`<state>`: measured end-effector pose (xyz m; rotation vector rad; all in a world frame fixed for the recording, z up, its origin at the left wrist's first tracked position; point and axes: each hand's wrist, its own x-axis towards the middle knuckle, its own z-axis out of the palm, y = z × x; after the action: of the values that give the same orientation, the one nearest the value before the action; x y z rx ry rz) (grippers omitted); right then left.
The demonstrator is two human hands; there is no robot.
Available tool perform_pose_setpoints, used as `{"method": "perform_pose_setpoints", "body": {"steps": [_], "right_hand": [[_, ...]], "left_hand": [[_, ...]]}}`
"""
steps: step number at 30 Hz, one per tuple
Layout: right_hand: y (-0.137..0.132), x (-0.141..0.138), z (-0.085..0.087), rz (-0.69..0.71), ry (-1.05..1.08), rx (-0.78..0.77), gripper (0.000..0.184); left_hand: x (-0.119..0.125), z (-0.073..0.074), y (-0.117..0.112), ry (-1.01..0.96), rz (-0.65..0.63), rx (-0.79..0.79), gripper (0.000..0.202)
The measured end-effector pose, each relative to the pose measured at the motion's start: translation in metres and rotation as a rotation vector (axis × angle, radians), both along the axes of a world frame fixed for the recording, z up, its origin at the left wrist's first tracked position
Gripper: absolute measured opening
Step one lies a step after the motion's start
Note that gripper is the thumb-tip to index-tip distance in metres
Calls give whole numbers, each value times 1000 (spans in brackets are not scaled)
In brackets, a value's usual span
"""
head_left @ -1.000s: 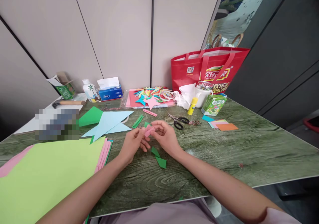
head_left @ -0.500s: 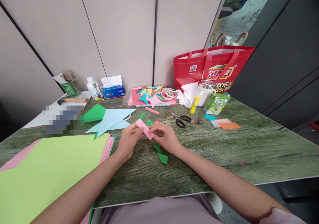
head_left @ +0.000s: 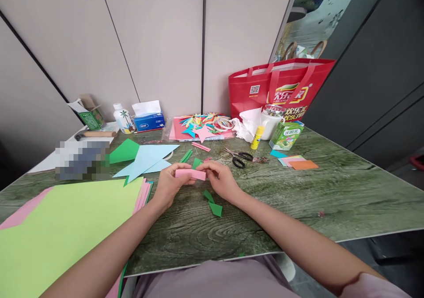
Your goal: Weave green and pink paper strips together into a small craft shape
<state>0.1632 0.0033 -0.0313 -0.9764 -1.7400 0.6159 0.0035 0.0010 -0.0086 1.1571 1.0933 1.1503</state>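
A narrow folded strip of pink paper (head_left: pixel 194 174) is held level above the table. My left hand (head_left: pixel 170 184) pinches its left part, thumb across the front. At the strip's right end, the fingers of my right hand (head_left: pixel 221 181) are closed on the paper. Just below the hands lie green paper scraps (head_left: pixel 215 209). Beyond them are folded green strips (head_left: pixel 186 156), another green piece (head_left: pixel 196 163) and a thin pink strip (head_left: pixel 201 146). Scissors with black handles (head_left: pixel 239 158) rest to the right of these.
Large coloured sheets (head_left: pixel 76 227) cover the left front, with light blue paper (head_left: pixel 145 159) behind. Along the back stand a tissue box (head_left: pixel 149 122), a bottle (head_left: pixel 124 118), a glue stick (head_left: pixel 257 137), a drink carton (head_left: pixel 287 136) and a red bag (head_left: pixel 248 97). Small coloured papers (head_left: pixel 304 163) lie at right.
The pink strip has turned from slanted to nearly level. My right hand has shifted from its middle to its right end, while my left hand keeps hold.
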Motion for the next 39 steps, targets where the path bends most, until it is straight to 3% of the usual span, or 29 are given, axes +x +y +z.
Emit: {"method": "perform_pose_setpoints", "body": {"steps": [3,5,7,9,12,15,21,31,35,39], "right_hand": [[0,3,6,-83,91,-55,25],[1,8,11,-102,-12,-129,14],[2,14,15,56,-176,-244,10],[2,19,16,206,-289,-337,22],[2,20,14,300,-373,-390,25],[3,15,7,271,-335,-382,8],[5,4,-6,32,-162,-293,7],[3,0,-4,-95,-78,-152,7],[2,0,1,-145,43,-144,19],[-1,1,4,-33,114,-137,36]], "left_hand": [[0,-3,1,-22,30,4,25],[1,-5,2,-33,65,2,25],[1,-5,2,-52,124,6,26],[0,-5,4,-80,189,14,27],[-1,-5,7,-109,242,25,27],[-2,-5,8,-113,237,40,28],[0,-4,6,-66,208,47,26],[0,-4,3,-44,175,45,28],[-1,-5,4,-58,175,28,27],[0,-5,2,-35,92,-5,24]]}}
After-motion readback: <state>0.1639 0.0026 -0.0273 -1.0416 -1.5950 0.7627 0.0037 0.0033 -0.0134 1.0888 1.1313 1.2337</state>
